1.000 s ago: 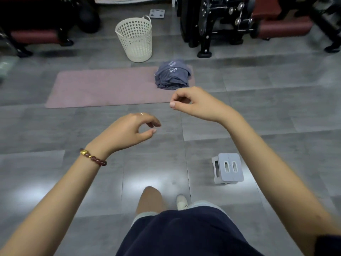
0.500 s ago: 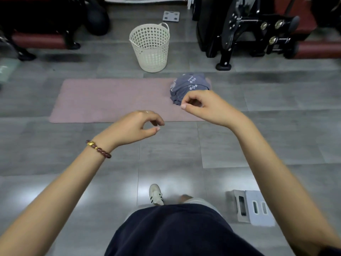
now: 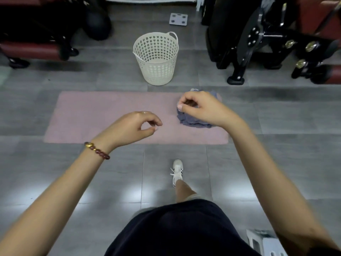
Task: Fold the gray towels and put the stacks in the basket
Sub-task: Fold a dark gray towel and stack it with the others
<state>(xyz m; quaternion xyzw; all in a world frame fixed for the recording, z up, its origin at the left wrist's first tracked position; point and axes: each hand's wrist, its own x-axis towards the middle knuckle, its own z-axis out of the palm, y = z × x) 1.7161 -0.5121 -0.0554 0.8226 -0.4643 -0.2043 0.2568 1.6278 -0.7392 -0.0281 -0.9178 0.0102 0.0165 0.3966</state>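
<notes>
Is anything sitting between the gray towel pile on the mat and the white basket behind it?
Nothing visible does. The gray towel pile lies at the right end of the pink mat, and only bare mat and gray floor separate it from the white basket. The right hand overlaps the pile in view; contact is unclear.

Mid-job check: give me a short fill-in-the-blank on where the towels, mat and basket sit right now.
1. The pile of gray towels lies on the pink ____.
2. The white basket stands on the floor beyond the mat and holds ____ towels.
3. The beaded bracelet is on the ____ wrist.
4. The white shoe stands on the gray ____.

Missing words: mat; no; left; floor
</notes>
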